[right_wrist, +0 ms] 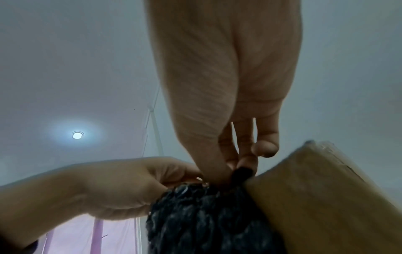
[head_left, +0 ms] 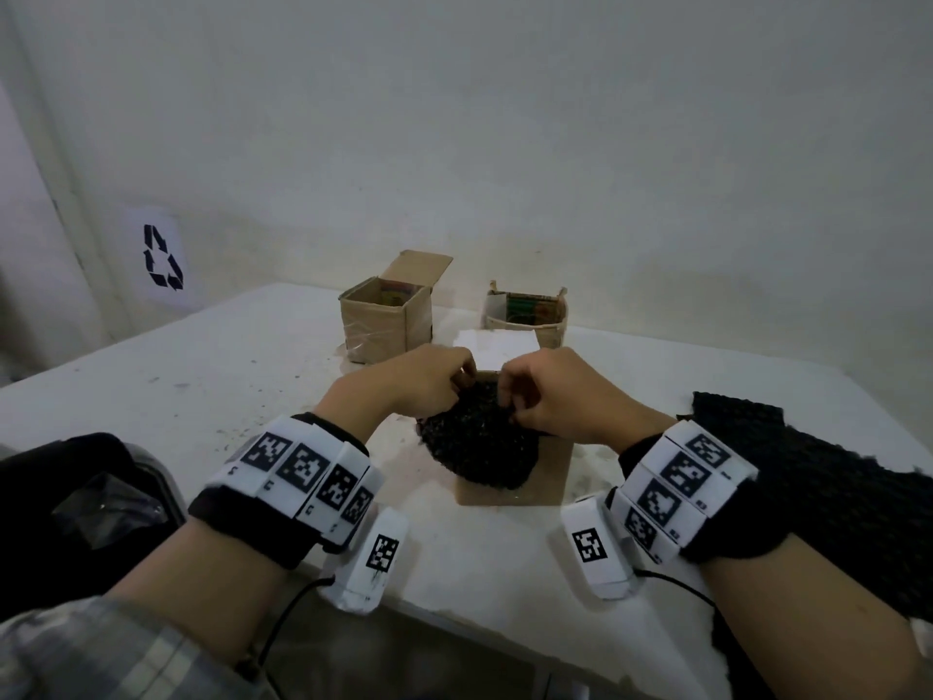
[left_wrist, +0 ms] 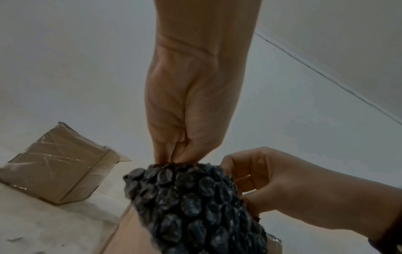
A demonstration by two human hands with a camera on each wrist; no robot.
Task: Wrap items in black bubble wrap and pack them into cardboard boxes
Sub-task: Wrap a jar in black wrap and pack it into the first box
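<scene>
Black bubble-wrap bundle (head_left: 477, 449) near middle of white table (head_left: 176, 396), toward near edge; lumpy, rounded, surface of small glossy blisters, dusty grey in places. Sits against a flat brown cardboard piece (head_left: 548, 472) lying under and to its right; whether box or loose flap cannot be told. Long axis of bundle running roughly from near edge to far edge, gathered end pointing away from the person. Left hand (head_left: 429, 381) at far top of bundle, fingers curled and bunched, pinching the wrap edge. Right hand (head_left: 542, 396) just beside it, thumb and fingertips (right_wrist: 243, 165) clamped on a tuft of the same wrap, little finger curled free. Contents of wrap hidden. Toward far edge, left: upright cardboard box (head_left: 386, 315), corrugated, clear tape across its front, top flap standing open, something coloured inside, not identifiable. Toward far edge, right: lower open box (head_left: 527, 315), torn rim, green and coloured items inside, too small to name. White flat rectangular block (head_left: 497, 348) between these boxes and the hands. Loose sheet of black bubble wrap (head_left: 808, 492) draped along right edge of table. Small dark specks scattered on table left of bundle.
</scene>
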